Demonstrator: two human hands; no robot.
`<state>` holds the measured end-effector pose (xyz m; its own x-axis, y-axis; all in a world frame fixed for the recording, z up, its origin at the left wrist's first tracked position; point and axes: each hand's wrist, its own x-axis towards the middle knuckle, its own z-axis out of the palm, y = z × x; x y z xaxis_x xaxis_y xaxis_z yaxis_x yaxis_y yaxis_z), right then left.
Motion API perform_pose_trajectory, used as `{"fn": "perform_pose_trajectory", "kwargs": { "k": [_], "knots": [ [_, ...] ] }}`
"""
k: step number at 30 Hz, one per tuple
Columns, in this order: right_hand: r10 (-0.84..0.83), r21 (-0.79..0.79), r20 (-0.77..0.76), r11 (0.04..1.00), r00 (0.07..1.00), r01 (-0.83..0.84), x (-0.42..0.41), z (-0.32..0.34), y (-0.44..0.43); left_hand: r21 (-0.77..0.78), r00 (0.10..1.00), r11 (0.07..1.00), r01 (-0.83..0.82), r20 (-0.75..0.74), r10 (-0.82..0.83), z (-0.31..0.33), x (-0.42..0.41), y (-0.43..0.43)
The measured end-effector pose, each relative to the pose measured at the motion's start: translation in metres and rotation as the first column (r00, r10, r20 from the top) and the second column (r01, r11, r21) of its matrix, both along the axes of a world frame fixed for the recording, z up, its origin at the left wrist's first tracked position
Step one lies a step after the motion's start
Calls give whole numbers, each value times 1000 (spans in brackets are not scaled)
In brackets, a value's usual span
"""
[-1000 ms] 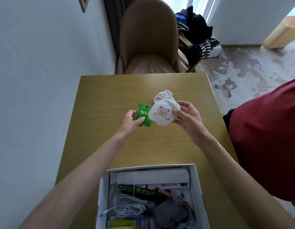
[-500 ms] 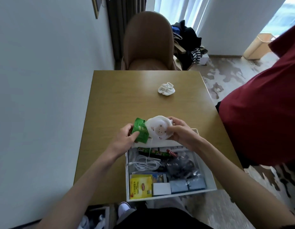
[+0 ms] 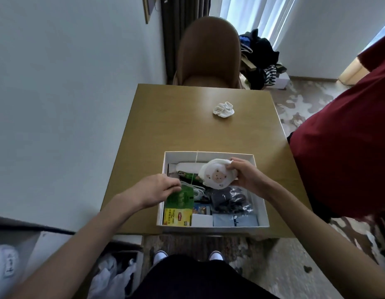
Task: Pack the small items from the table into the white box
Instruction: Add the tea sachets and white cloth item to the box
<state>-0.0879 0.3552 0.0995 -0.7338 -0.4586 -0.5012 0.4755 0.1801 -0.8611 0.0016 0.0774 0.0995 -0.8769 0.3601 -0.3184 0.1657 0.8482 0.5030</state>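
The white box (image 3: 208, 154) sits at the near edge of the wooden table (image 3: 165, 117), filled with several items: a yellow tea packet (image 3: 177, 217), a white cable, dark bagged items and pale blue packets. My left hand (image 3: 157, 188) holds a green packet (image 3: 180, 198) low over the box's left side. My right hand (image 3: 243, 175) grips a round white cloth with a sheep face (image 3: 217, 176) above the box's far right part. A small crumpled white cloth (image 3: 223, 109) lies alone on the table farther back.
A brown chair (image 3: 207, 52) stands behind the table's far edge. A wall runs along the left. Someone in a dark red top (image 3: 342, 134) stands close at the table's right side. Clothes are piled on the floor at the back right.
Both hands moved toward me and down into the box. The green packet went lower on the left, separating from the sheep cloth on the right.
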Motion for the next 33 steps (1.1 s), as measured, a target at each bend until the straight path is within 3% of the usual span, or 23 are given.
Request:
{"fn": "perform_pose_trajectory", "kwargs": {
  "k": [2,4,7,10,14,15,17,18,19,21,24,25,29,33],
  "knots": [
    [10,10,-6,1000,1000,-10,2,-9,1,-183,996,982,48,-66,-61,-8,3,4],
    [50,43,-14,998,999,-50,6,-16,2,-317,991,942,114,-37,-132,-14,7,11],
    [210,176,-112,966,971,-189,13,-17,0,-551,963,808,206,-34,-269,-27,13,22],
    [270,246,-232,946,934,-212,16,-13,2,-576,961,803,152,-103,-255,-37,23,27],
    [126,215,-499,976,858,-18,15,-11,15,-553,965,819,150,-98,-243,-40,32,29],
    [148,246,-624,969,767,14,14,-12,19,-554,970,820,145,-86,-229,-40,32,29],
    [311,387,-861,914,403,122,9,-18,29,-515,985,853,86,-87,-152,-38,29,31],
    [394,430,-896,885,207,178,6,-22,33,-479,990,877,41,-101,-101,-35,25,33],
    [470,474,-880,856,72,206,2,-24,37,-427,991,904,-10,-126,-49,-32,22,36],
    [648,631,-761,751,-31,195,-5,-30,45,-297,980,948,-113,-189,58,-24,15,44],
    [900,897,-435,428,42,110,-11,-37,55,-168,952,960,-226,-245,182,-12,0,56],
    [914,916,-400,395,72,70,-13,-37,58,-142,945,958,-251,-252,210,-9,-7,61],
    [813,822,-564,570,146,2,-23,-24,62,-67,930,956,-285,-263,259,-3,-37,74],
    [623,662,-693,749,364,-22,-47,-14,57,4,929,963,-271,-261,262,-2,-75,85]
  ]
}}
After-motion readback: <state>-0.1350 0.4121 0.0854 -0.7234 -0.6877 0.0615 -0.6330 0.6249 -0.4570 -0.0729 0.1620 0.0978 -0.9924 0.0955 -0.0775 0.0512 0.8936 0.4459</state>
